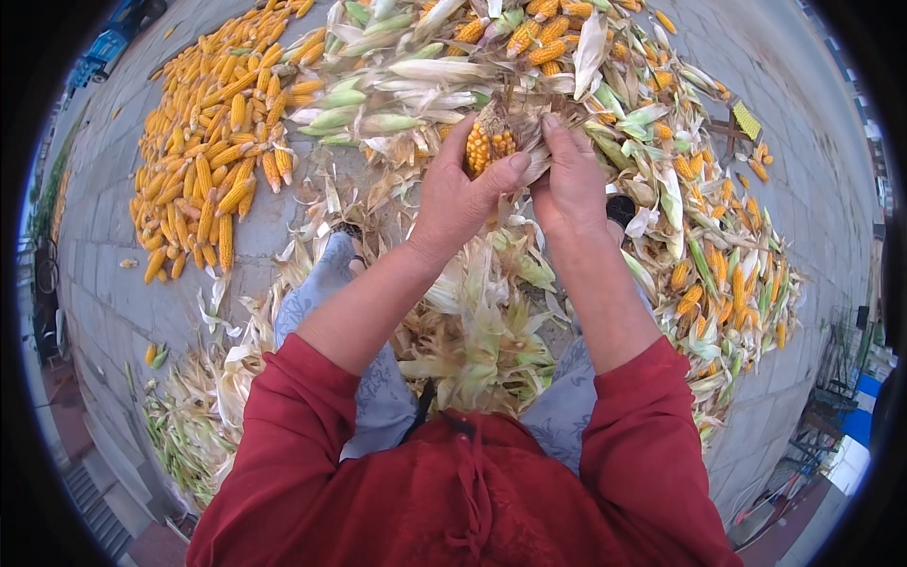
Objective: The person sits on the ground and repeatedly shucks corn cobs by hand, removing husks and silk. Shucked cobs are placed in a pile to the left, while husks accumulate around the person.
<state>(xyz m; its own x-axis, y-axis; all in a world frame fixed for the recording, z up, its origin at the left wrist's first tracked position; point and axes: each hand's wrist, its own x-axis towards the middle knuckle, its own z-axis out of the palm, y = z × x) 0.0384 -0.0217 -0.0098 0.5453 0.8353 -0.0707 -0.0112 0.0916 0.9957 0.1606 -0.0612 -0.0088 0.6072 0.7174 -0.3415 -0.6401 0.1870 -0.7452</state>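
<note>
An ear of corn [489, 147] with bared orange kernels and a brown tip is held up in front of me. My left hand [460, 184] wraps around it, thumb across the near side. Beside it, my right hand [565, 166] grips a bunch of dry husk [540, 157], pinched between thumb and fingers. Whether that husk is still joined to the ear is hard to tell. Loose husks [475, 312] lie below my hands, between my legs. Past the hands spreads a heap of ears in their husks [439, 69].
Husked ears form a pile [212, 149] at the left on the paved ground [106, 283]. Mixed ears and husks [708, 283] run along the right. A small stool with a yellow top [745, 120] stands far right. A blue vehicle [99, 57] is at the far left.
</note>
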